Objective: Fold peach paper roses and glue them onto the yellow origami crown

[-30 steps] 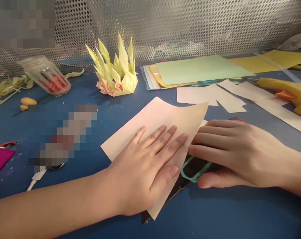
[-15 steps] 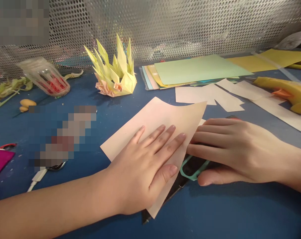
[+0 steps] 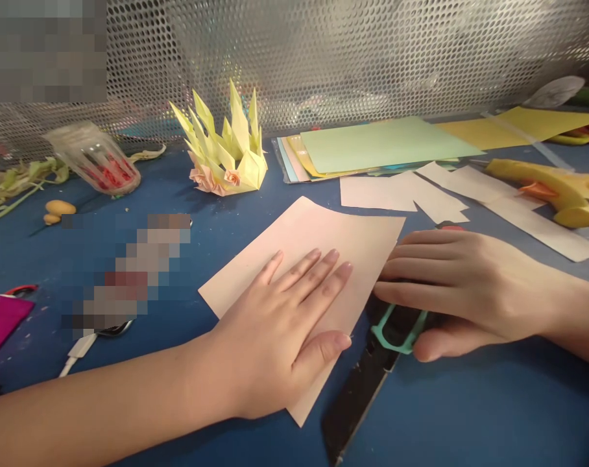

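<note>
Pink paper sheet (image 3: 307, 230) is mid-table, lying flat on the blue table (image 3: 445, 421). Your left hand (image 3: 275, 337) is open on it, palm down, fingers a bit spread, pressing without gripping. Your right hand (image 3: 462, 285) is curled partly closed over the black and teal handle of the cutter knife (image 3: 360, 395), just right of the sheet. Blade is out, angled toward the table's near edge. Can't tell if your right fingertips touch the paper.

Beyond the sheet: pale paper offcuts (image 3: 384, 193), then the colored paper stack (image 3: 382, 148) near the table's far edge, by the metal mesh (image 3: 324, 58). Yellow glue gun (image 3: 542, 185) is at far right. Yellow paper crown (image 3: 243, 165) and tilted jar (image 3: 97, 162) with red bits sit toward the far-left corner.

Can't make out any lettering on the magenta packet (image 3: 5, 321), left side.

Vs earlier frame: blade was mostly under the sheet, now clear of it. Sheet's right corner was raised, now lower.
</note>
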Motion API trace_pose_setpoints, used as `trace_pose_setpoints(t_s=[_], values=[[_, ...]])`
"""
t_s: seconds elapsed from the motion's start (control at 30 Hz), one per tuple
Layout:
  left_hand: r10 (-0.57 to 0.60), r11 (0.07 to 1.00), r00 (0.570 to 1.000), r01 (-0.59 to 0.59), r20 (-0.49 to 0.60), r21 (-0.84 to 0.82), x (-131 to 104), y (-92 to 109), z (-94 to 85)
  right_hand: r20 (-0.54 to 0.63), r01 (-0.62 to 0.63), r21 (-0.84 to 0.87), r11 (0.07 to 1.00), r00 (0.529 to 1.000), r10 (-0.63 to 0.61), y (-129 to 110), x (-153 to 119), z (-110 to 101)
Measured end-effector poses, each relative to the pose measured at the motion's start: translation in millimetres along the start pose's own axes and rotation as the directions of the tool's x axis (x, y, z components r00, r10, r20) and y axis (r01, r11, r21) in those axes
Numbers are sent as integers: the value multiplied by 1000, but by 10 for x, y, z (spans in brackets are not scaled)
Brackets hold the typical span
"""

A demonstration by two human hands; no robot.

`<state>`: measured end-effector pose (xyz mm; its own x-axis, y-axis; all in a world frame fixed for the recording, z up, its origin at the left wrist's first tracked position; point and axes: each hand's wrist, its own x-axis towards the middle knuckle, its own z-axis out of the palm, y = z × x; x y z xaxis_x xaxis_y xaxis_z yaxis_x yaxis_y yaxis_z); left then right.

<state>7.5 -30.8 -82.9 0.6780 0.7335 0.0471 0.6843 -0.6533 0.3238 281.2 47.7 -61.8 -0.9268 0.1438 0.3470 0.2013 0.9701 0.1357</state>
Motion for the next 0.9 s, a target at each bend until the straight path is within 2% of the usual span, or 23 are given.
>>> trace_pose_setpoints(t_s=[0.07,0.17,0.3,0.33,0.37,0.4,0.43,0.5,0.6,0.67,0.77,0.9], values=[[-17,1000,1000,17,4,-22,0,-5,10,-36,102,-25,994,994,-103,110,-80,-21],[-55,997,998,56,25,-46,1,-1,4,21,110,-84,990,994,-109,294,-204,-110],[-131,990,988,135,78,-50,5,27,-48,-30,87,-232,969,995,-96,506,-374,-301],[-156,986,984,160,92,-47,7,34,-61,-62,60,-256,965,995,-78,544,-417,-343],[-180,982,978,185,101,-41,10,39,-72,-109,-30,-259,966,994,1,575,-458,-375],[-202,978,974,207,105,-32,14,42,-80,-145,-178,-248,952,979,145,597,-494,-394],[-218,975,970,222,110,-24,18,44,-85,-178,-331,-235,914,939,294,612,-523,-400],[-234,972,965,237,116,-13,26,42,-88,-232,-547,-242,802,835,500,627,-555,-368],[-233,972,963,236,132,-8,35,37,-88,-293,-723,-280,631,691,661,639,-539,-240],[-234,971,963,237,136,-4,40,39,-94,-274,-777,-289,560,627,729,653,-506,-137],[-244,968,959,249,144,-19,49,46,-115,-229,-792,-301,532,601,765,672,-462,-7],[-236,968,964,245,125,-61,52,44,-140,-232,-765,-322,559,636,736,649,-430,37]])
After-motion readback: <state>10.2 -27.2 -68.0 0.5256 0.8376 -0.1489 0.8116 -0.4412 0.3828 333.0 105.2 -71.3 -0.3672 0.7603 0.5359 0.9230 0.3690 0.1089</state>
